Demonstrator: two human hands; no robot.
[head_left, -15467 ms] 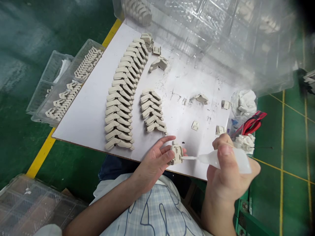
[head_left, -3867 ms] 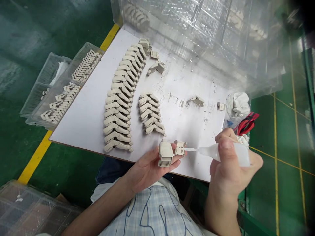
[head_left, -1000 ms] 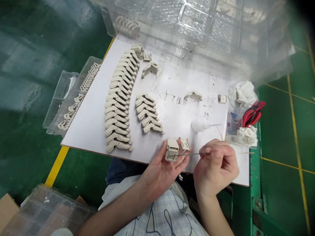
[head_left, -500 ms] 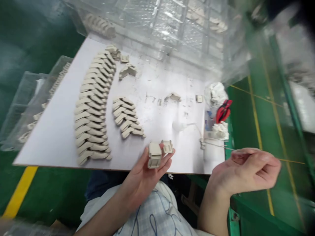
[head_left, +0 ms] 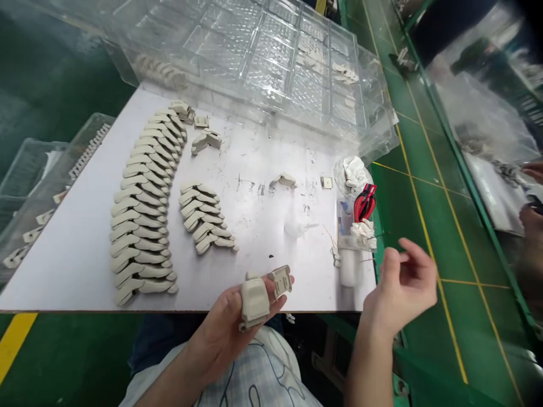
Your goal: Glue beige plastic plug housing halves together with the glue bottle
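My left hand (head_left: pixel 229 316), palm up near the table's front edge, holds two beige plastic pieces. The larger is a rounded, block-like piece (head_left: pixel 255 301) by the thumb; the smaller is a slotted bracket-like piece (head_left: pixel 280 281) on the fingertips. My right hand (head_left: pixel 401 291) is off the table's right edge, its fingers loosely bent and apart, with nothing visible between them. Just left of it, a thin metal rod (head_left: pixel 368 260) sticks out beside a white cylinder (head_left: pixel 348 268). Small pale pieces (head_left: pixel 336 257) with a thin orange strand lie nearby.
A long curved row of stacked beige pieces (head_left: pixel 144 209) covers the table's left side, with a shorter stack (head_left: pixel 206 217) beside it. A clear compartment tray (head_left: pixel 271 85) spans the back. Red-handled pliers (head_left: pixel 365 202) and a translucent bottle (head_left: pixel 294 227) stand right. Another person's hand (head_left: pixel 532 220) shows far right.
My left hand has turned the larger piece so its smooth face shows. My right hand has moved left, and its fingers have opened off the thin rod. The view has shifted.
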